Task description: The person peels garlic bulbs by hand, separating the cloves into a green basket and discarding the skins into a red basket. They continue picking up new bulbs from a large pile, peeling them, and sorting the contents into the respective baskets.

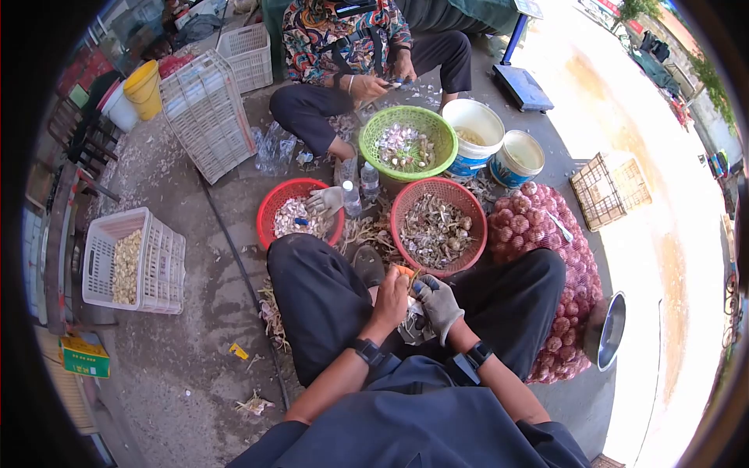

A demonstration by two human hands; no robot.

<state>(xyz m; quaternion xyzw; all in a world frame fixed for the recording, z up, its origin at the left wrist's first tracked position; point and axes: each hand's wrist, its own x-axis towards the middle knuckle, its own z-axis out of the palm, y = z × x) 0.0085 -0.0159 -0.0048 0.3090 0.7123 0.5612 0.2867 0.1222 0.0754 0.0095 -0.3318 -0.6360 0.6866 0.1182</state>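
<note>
My bare left hand (pixel 392 299) is closed around a small orange thing (pixel 404 272), whose kind I cannot make out. Close beside it, my right hand (pixel 439 305) wears a grey work glove. Its fingers are bent and pressed together at the orange thing; what they pinch is hidden. Both hands are between my knees, above a pale crumpled thing (pixel 416 326) in my lap. Just past them stands a red basket (pixel 395 248) of garlic skins and stems. Another red basket (pixel 263 226) holds garlic cloves, a loose grey glove (pixel 324 201) and a small blue thing (pixel 301 221).
A co-worker (pixel 335 47) sits opposite, hands at work above a green basket (pixel 369 156) of garlic. A net sack of garlic bulbs (pixel 573 261) lies at my right, near a metal bowl (pixel 611 331). White buckets (pixel 476 117), bottles (pixel 351 200) and a crate of cloves (pixel 162 269) stand around.
</note>
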